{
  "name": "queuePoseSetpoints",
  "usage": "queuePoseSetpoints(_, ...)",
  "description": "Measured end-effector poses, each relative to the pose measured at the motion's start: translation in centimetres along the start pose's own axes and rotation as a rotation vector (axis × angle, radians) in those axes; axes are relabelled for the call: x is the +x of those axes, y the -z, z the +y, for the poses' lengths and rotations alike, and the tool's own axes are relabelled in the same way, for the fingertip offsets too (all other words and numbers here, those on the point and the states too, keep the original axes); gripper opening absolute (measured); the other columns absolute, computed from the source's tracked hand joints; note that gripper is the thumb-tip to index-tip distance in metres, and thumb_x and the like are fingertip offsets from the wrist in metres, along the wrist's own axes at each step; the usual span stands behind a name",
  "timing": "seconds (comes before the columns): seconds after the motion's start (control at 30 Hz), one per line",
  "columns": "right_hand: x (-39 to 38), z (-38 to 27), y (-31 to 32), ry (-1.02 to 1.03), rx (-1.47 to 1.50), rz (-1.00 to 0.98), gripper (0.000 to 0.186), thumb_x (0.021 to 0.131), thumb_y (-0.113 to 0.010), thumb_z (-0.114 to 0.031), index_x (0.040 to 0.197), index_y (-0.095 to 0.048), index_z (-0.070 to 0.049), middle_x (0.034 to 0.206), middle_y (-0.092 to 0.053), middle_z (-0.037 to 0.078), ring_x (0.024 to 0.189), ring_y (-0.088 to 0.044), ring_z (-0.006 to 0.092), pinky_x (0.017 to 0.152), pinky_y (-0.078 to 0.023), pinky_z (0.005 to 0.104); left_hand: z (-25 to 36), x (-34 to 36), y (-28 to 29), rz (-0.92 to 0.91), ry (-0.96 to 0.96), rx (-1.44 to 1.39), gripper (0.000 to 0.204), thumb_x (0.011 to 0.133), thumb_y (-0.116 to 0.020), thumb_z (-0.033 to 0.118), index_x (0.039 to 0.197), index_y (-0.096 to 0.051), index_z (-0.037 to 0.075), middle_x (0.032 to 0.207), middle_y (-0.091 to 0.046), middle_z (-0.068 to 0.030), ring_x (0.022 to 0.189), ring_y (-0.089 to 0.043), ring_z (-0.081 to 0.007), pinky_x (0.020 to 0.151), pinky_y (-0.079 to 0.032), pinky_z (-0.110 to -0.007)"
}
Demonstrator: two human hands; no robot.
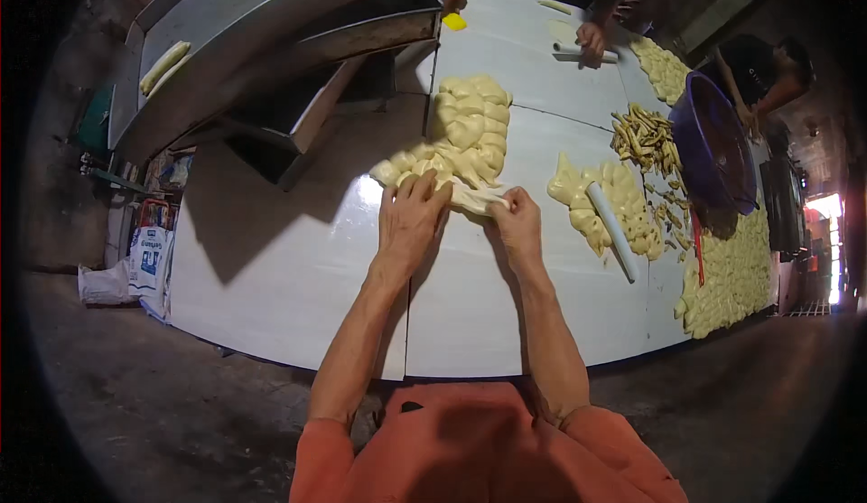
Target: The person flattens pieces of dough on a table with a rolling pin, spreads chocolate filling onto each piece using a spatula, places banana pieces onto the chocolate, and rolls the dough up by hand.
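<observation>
A pale strip of dough (477,200) is stretched between my two hands, low over the white table. My left hand (411,214) is closed on its left end, fingers bent over the dough, which partly hides beneath them. Thumb and fingers of my right hand (517,225) pinch the other end. Just beyond my hands lies a bumpy mass of soft yellowish dough pieces (470,124) packed together, its near left lobe close to my left fingertips. The strip's far side seems to touch this mass; I cannot tell whether it is joined.
Right of my hands, a light rolling rod (612,232) rests on another dough patch (578,200). Further right are peeled-looking brown strips (646,139), a purple basin (713,142) and more dough (731,273). A metal trough (271,60) overhangs the left. Across the table, a co-worker's hand (591,42) holds a rod.
</observation>
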State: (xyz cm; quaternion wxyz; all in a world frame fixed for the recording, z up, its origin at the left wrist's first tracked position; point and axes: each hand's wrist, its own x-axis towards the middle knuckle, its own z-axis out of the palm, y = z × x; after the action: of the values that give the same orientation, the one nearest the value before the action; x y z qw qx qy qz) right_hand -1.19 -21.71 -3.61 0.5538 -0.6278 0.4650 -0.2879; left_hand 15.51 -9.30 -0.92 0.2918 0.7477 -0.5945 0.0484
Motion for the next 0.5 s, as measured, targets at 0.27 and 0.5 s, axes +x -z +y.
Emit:
queuePoseSetpoints(0.27, -8.4, -3.3, 8.6, -0.018, 0.569, -0.009, 0.026, 0.087, -0.064, 0.004, 0.105, -0.05, -0.009, 0.098, -0.067, 0.008, 0.088, -0.067, 0.0134, 0.077, -0.057, 0.0283, -0.8, 0.6, -2.3, 0.045, 0.07, 0.038, 0.035, 0.089, -0.075, 0.018, 0.124, -0.073, 0.017, 0.132, -0.065, -0.0091, 0.122, -0.059, -0.03, 0.101, -0.042, -0.046)
queuePoseSetpoints(0.5, -13.5, -2.4, 9.7, -0.221, 0.431, -0.193, 0.029, 0.092, -0.069, 0.002, 0.113, -0.051, -0.007, 0.109, -0.067, 0.013, 0.092, -0.069, 0.0158, 0.075, -0.06, 0.0295, -0.7, -0.7, -2.1, 0.024, 0.061, 0.029, 0.039, 0.091, -0.074, 0.019, 0.129, -0.069, 0.015, 0.145, -0.058, -0.012, 0.129, -0.055, -0.0316, 0.108, -0.038, -0.049)
